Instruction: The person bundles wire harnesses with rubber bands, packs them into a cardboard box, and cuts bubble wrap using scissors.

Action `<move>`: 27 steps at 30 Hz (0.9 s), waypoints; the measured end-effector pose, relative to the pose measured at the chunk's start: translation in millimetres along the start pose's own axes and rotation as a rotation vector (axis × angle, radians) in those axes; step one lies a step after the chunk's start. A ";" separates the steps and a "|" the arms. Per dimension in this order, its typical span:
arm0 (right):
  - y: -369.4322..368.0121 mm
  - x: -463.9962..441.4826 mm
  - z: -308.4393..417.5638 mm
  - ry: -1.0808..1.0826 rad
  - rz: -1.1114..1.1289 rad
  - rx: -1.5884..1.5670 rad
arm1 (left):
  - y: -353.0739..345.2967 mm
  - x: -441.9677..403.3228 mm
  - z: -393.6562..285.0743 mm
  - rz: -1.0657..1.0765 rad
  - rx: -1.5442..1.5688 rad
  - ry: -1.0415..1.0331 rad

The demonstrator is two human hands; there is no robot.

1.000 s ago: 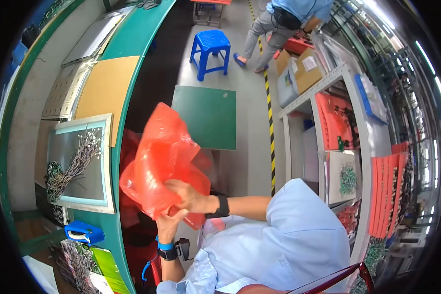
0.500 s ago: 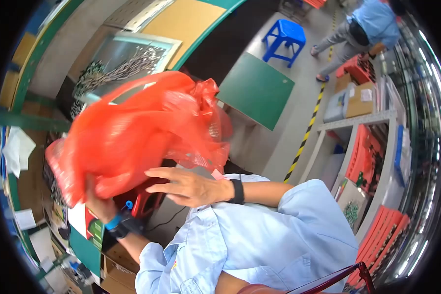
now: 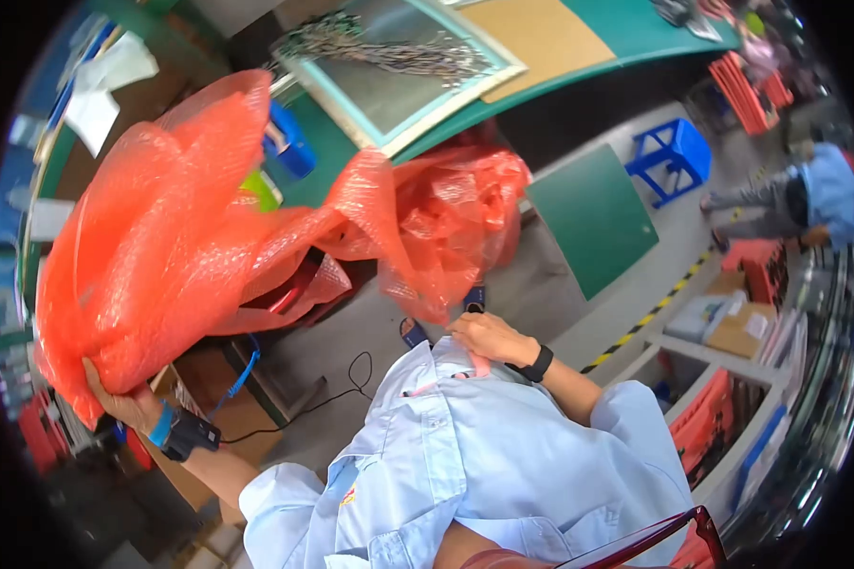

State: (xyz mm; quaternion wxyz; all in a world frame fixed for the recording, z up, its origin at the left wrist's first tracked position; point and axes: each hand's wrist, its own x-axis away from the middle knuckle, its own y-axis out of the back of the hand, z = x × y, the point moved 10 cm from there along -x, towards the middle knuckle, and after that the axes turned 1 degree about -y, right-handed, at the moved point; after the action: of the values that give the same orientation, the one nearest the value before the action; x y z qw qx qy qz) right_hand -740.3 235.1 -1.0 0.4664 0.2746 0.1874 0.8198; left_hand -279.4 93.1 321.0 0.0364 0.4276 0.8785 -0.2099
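Red bubble wrap (image 3: 152,237) spreads in a large crumpled sheet from the left side to the middle of the view. At its lower left corner my left hand (image 3: 123,396) grips it, some fingers hidden behind the plastic. A blue band and a dark device with a cable are on that wrist. My right hand (image 3: 489,339), wearing a black watch, is closed in front of my light blue shirt. It is beside the lower tip of the wrap; whether it pinches the wrap cannot be made out. Something pink shows under it.
A framed panel (image 3: 403,71) carrying a bundle of wires lies on the green bench (image 3: 579,71). A blue cup (image 3: 290,142) stands behind the wrap. Green board (image 3: 593,223), blue stool (image 3: 672,161) and grey shelf (image 3: 707,346) are to the right. Another person (image 3: 826,194) bends at far right.
My left hand has moved left and the bubble wrap has spread out wider. My right hand has moved right and its fingers have closed. The view has turned.
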 end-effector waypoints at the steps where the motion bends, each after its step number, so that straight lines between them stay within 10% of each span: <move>1: 3.1 -12.0 6.9 0.019 0.038 0.029 | 7.4 -1.6 -5.6 -0.016 -0.014 -0.033; 12: -7.9 -238.3 -84.8 -0.211 -0.620 -0.632 | 107.4 10.1 -72.0 -0.245 -0.450 -0.464; 14: -19.1 -268.9 -93.8 -0.515 -0.300 -1.050 | 146.3 24.3 -101.8 -0.095 -0.895 -0.776; 18: 47.9 -281.2 -235.3 -0.405 -0.487 -0.346 | 224.3 55.6 -165.2 -0.457 -0.708 -0.590; 20: 91.3 -281.4 -295.7 -0.084 -0.359 0.839 | 335.0 71.1 -195.9 -0.608 -0.556 -0.365; 22: 190.4 -219.3 -326.1 -0.595 -0.683 0.416 | 370.3 111.9 -199.9 -0.697 -0.606 -0.370; 27: 286.9 -255.0 -326.2 -0.302 -0.638 0.134 | 332.7 177.2 -173.9 -0.859 -0.671 -0.351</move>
State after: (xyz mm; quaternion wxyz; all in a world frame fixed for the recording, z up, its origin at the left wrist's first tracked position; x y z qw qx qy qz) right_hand -1028.4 -144.7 -163.7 0.7022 0.3501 0.2459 0.5690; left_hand -116.1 474.7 323.6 0.2271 -0.0438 0.9727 0.0165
